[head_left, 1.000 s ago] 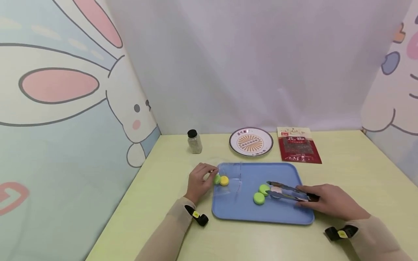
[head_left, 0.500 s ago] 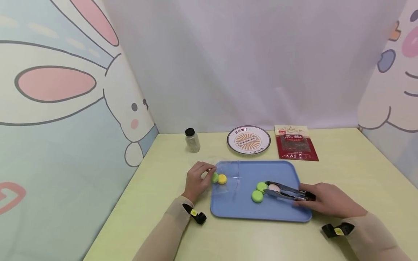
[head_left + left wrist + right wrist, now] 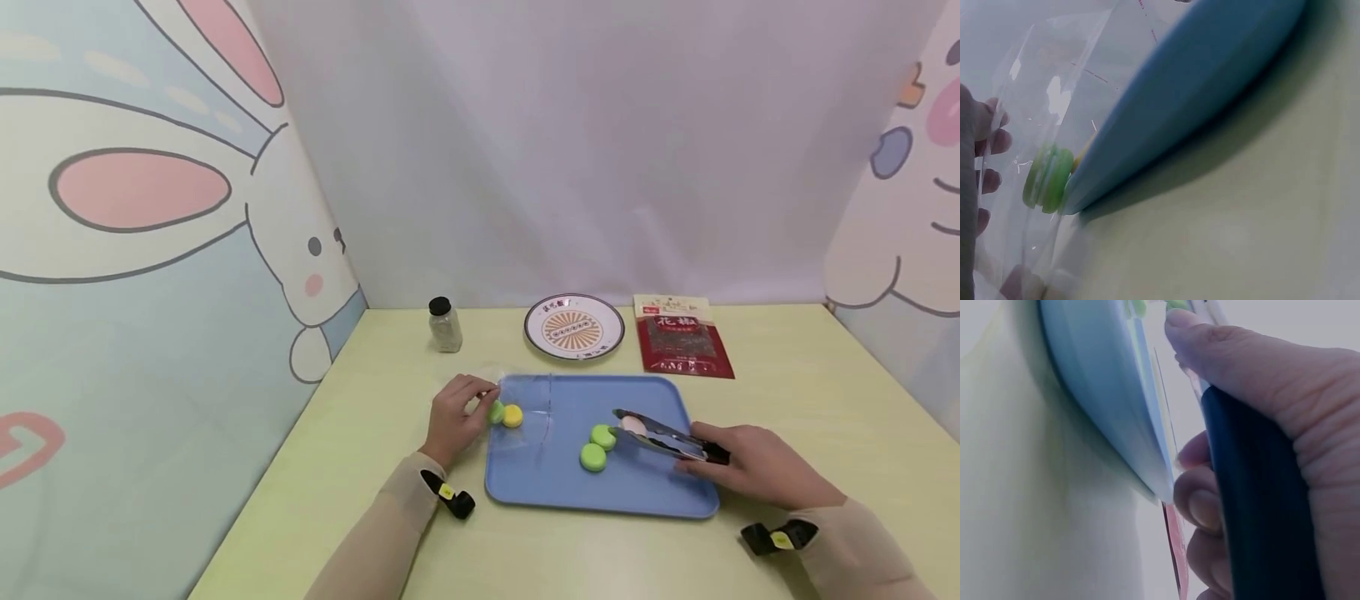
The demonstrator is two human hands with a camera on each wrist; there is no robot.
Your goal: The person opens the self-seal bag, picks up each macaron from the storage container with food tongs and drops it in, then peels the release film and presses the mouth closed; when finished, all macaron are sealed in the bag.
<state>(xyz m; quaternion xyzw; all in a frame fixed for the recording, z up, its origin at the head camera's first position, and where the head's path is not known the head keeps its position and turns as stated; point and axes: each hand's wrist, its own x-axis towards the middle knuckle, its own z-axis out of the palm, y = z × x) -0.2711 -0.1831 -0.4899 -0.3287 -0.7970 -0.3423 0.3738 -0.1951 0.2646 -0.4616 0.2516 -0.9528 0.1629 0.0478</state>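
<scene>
In the head view my left hand (image 3: 455, 419) pinches the edge of a clear plastic bag (image 3: 534, 396) lying over the left end of a blue tray (image 3: 645, 492). Inside the bag are a green macaron (image 3: 496, 412) and a yellow macaron (image 3: 513, 416); the left wrist view shows the green macaron (image 3: 1049, 178) upright behind the film. My right hand (image 3: 761, 465) grips metal tongs (image 3: 660, 447) by their dark handle (image 3: 1260, 506). A pink macaron (image 3: 633, 426) sits between the tongs' arms. Two green macarons (image 3: 593, 457) lie touching on the tray, left of the tongs.
Behind the tray stand a jar (image 3: 446, 327) with a black lid, a patterned plate (image 3: 574, 327) and a red spice packet (image 3: 684, 337). The pale yellow table (image 3: 570, 558) meets a white backdrop at its far edge. A rabbit-printed wall panel (image 3: 142, 358) borders the left side.
The tongs and the pink macaron have shifted slightly toward the back of the tray. My left hand, the bag and the two green macarons on the tray stay in place.
</scene>
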